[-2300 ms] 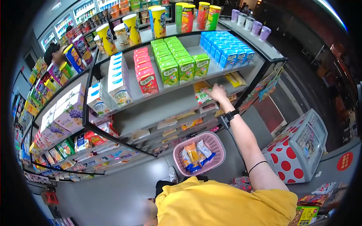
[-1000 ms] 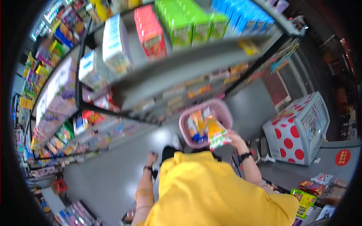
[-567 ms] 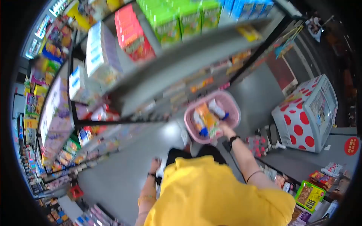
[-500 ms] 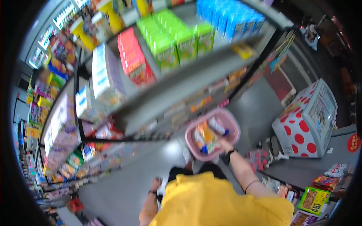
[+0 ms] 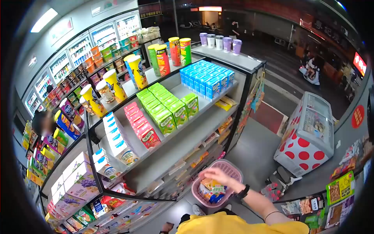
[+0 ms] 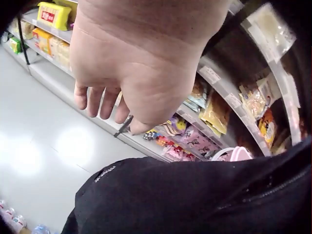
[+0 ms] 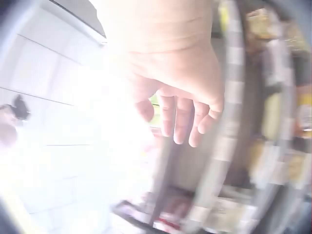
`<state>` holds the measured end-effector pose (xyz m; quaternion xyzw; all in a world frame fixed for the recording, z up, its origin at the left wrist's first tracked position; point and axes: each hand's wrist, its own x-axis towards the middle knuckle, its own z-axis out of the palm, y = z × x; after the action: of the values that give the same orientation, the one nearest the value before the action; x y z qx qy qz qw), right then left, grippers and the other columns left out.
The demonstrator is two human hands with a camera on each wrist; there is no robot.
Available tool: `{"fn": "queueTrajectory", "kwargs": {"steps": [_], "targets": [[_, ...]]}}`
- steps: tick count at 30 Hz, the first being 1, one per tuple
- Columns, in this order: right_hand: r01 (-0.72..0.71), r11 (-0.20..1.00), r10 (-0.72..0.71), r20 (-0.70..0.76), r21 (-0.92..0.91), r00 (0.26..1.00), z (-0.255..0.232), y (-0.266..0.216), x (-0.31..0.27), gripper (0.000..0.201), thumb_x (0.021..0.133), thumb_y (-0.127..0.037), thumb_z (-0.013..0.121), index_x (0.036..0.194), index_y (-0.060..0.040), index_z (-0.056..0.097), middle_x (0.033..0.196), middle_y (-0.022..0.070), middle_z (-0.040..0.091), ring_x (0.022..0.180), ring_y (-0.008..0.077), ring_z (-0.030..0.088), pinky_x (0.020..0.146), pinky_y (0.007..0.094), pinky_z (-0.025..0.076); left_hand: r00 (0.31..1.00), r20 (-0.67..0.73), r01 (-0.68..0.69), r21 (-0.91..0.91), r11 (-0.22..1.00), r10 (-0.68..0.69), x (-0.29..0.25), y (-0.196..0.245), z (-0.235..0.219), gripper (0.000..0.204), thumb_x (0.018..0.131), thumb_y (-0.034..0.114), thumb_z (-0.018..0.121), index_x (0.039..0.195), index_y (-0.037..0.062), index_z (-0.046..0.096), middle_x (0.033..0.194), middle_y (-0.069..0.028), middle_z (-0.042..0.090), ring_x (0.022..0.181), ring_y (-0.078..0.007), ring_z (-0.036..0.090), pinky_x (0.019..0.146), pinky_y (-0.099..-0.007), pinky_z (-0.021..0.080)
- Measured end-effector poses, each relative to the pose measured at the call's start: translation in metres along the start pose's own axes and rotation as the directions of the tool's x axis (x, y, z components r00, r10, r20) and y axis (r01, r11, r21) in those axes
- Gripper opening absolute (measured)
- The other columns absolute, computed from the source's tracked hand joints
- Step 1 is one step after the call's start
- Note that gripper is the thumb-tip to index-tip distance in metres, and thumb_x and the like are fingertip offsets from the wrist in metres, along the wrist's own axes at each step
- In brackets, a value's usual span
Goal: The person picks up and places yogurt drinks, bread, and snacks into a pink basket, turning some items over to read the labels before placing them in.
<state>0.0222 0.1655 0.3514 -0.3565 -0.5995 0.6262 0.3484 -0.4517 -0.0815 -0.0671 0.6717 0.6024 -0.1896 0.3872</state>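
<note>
In the head view a pink basket [image 5: 235, 171] on the floor holds several packages, an orange-and-white packet [image 5: 214, 186] among them. My right hand [image 5: 220, 176] is above the basket, holding nothing; the right wrist view shows the same hand [image 7: 175, 92] with its fingers loosely bent and spread a little. My left hand [image 5: 167, 227] hangs low near the bottom edge of the head view. Seen from the left wrist, that hand [image 6: 136, 73] is empty, fingers relaxed, above a dark-clothed leg [image 6: 195, 195].
A shelf unit [image 5: 171, 165] carries green [image 5: 165, 117], red [image 5: 148, 136] and blue drink cartons [image 5: 212, 87], with tall canisters [image 5: 138, 74] on top. A red-dotted freezer [image 5: 300, 152] stands at the right. Bottles [image 5: 272, 191] and hanging snack packs [image 5: 339, 189] are near it.
The right hand took an orange-and-white packet from the shelf, lowered it into the basket, let go and rose above it. The head view has tilted up, showing more of the shop and street.
</note>
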Motion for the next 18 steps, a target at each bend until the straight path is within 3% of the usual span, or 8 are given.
{"fn": "queueTrajectory", "kwargs": {"steps": [2,3,6,7,8,10,13,18], "targets": [[0.266,0.955,-0.28,0.101,0.13,0.955,0.014,-0.127,-0.009,0.046,0.098,-0.037,0.052,0.123,0.0005,0.06,0.117,0.0103,0.06,0.112,0.0174,0.054,0.093,0.0318,0.042,0.985,-0.04,0.154,-0.198,0.968,-0.165,0.022,0.009,-0.02,0.042,0.088,0.043,0.05,0.101,0.0078,0.07,0.113,-0.0196,0.065,0.107,-0.0383,0.061,0.094,-0.0455,0.049],[0.383,0.914,-0.401,0.155,0.135,0.903,0.02,-0.183,-0.02,0.053,0.099,-0.044,0.048,0.125,0.0008,0.059,0.126,0.0129,0.056,0.12,0.0209,0.05,0.099,0.0344,0.039,0.997,-0.068,0.018,-0.078,0.997,-0.024,0.031,0.015,-0.035,0.042,0.09,0.043,0.049,0.096,0.0067,0.071,0.108,-0.0213,0.066,0.104,-0.0396,0.061,0.091,-0.047,0.049],[0.736,0.67,-0.72,0.329,0.1,0.611,0.049,-0.288,-0.055,0.072,0.096,-0.06,0.042,0.129,0.0018,0.056,0.136,0.0188,0.045,0.124,0.0307,0.044,0.099,0.0392,0.037,0.987,-0.158,-0.019,-0.296,0.955,-0.03,0.04,0.04,-0.071,0.044,0.091,0.041,0.048,0.09,0.004,0.07,0.102,-0.0232,0.066,0.099,-0.0394,0.062,0.088,-0.0468,0.049],[0.807,0.567,-0.797,0.357,0.165,0.487,0.058,-0.305,-0.054,0.075,0.095,-0.062,0.042,0.129,0.0027,0.056,0.137,0.0198,0.044,0.123,0.032,0.043,0.097,0.0392,0.038,0.964,-0.049,-0.233,0.306,0.923,0.26,0.092,0.028,-0.061,0.044,0.09,0.042,0.049,0.091,0.0034,0.07,0.104,-0.0235,0.066,0.1,-0.0404,0.062,0.088,-0.0473,0.049],[0.857,0.457,-0.857,0.377,0.238,0.352,0.067,-0.321,-0.053,0.078,0.094,-0.064,0.042,0.129,0.0037,0.056,0.137,0.0207,0.043,0.123,0.0334,0.043,0.095,0.0391,0.038,0.966,-0.13,-0.202,0.161,0.966,0.223,0.09,0.03,-0.066,0.043,0.089,0.042,0.05,0.091,0.0038,0.07,0.103,-0.0227,0.066,0.099,-0.041,0.061,0.087,-0.0478,0.049],[0.93,0.355,-0.931,-0.057,0.094,0.361,0.12,-0.347,-0.057,0.043,0.091,-0.047,0.046,0.102,-0.0055,0.05,0.11,0.0084,0.043,0.102,0.0262,0.045,0.082,0.032,0.04,0.96,-0.264,-0.142,-0.155,0.978,0.097,0.09,0.039,-0.08,0.041,0.088,0.041,0.051,0.091,0.0047,0.069,0.102,-0.0212,0.066,0.099,-0.0423,0.06,0.087,-0.0488,0.048],[0.896,0.359,-0.933,0.112,0.262,0.341,0.115,-0.347,-0.047,0.049,0.091,-0.05,0.046,0.108,-0.0038,0.05,0.115,0.0102,0.044,0.106,0.0268,0.045,0.084,0.0332,0.04,0.918,-0.188,-0.319,0.175,0.931,0.35,0.113,0.029,-0.079,0.036,0.084,0.037,0.054,0.089,0.005,0.069,0.101,-0.0211,0.066,0.099,-0.0408,0.061,0.087,-0.0465,0.049],[0.87,0.356,-0.934,0.156,0.343,0.321,0.115,-0.341,-0.041,0.06,0.092,-0.055,0.046,0.117,-0.0011,0.051,0.123,0.0133,0.045,0.112,0.0278,0.044,0.087,0.0351,0.04,0.985,-0.164,-0.068,-0.099,0.993,0.052,0.061,0.032,-0.077,0.039,0.082,0.039,0.057,0.096,0.004,0.066,0.106,-0.0218,0.065,0.103,-0.0396,0.06,0.09,-0.0446,0.049]]}}
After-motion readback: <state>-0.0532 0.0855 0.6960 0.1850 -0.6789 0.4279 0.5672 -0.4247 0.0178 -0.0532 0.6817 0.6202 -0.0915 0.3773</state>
